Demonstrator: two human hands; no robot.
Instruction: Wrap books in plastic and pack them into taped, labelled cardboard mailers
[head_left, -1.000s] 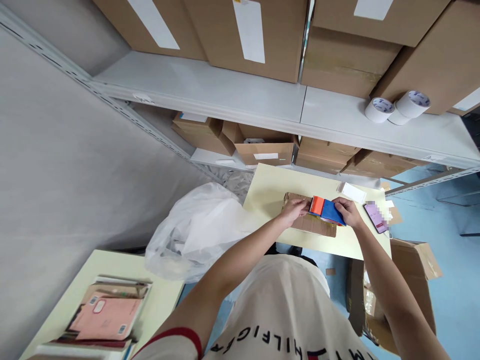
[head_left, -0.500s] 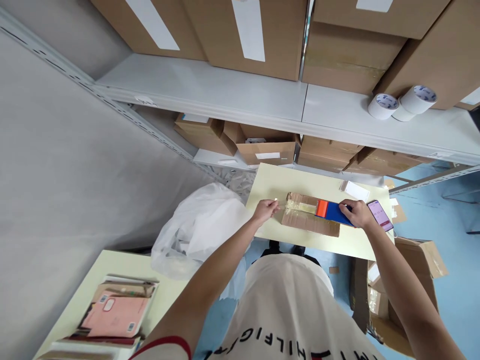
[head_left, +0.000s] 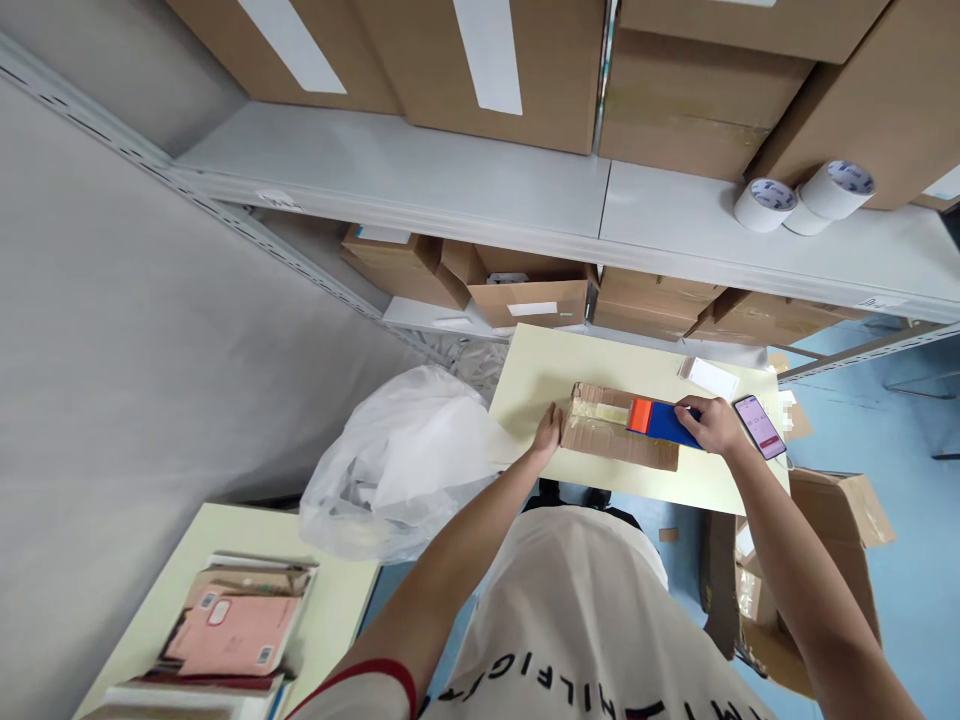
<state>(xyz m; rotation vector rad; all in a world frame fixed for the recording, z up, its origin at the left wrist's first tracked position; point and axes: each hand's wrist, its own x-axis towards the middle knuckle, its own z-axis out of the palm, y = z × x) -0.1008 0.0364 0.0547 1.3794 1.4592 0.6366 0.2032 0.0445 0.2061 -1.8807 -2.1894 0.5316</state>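
Observation:
A flat brown cardboard parcel [head_left: 611, 440] lies on a pale yellow table [head_left: 540, 375]. On its right part rests an orange and blue notebook [head_left: 658, 420]. My right hand [head_left: 709, 425] lies on the blue end of the notebook, fingers curled over it, pressing it down. At the parcel's left edge my left hand [head_left: 550, 432] rests against the cardboard with its fingers together; whether they pinch anything is hidden.
A phone [head_left: 759, 426] and a white slip [head_left: 711, 378] lie right of the parcel. A white plastic bag [head_left: 397, 465] sits left of the table. Grey shelves [head_left: 480, 185] carry cartons and tape rolls [head_left: 795, 195]. A second table [head_left: 330, 600] holds pink packets [head_left: 225, 630]. An open carton [head_left: 825, 540] stands on the floor.
My left hand went from the notebook out to the left, past the parcel's end, and has come back against its left edge. The notebook settled flat on the parcel under my right hand.

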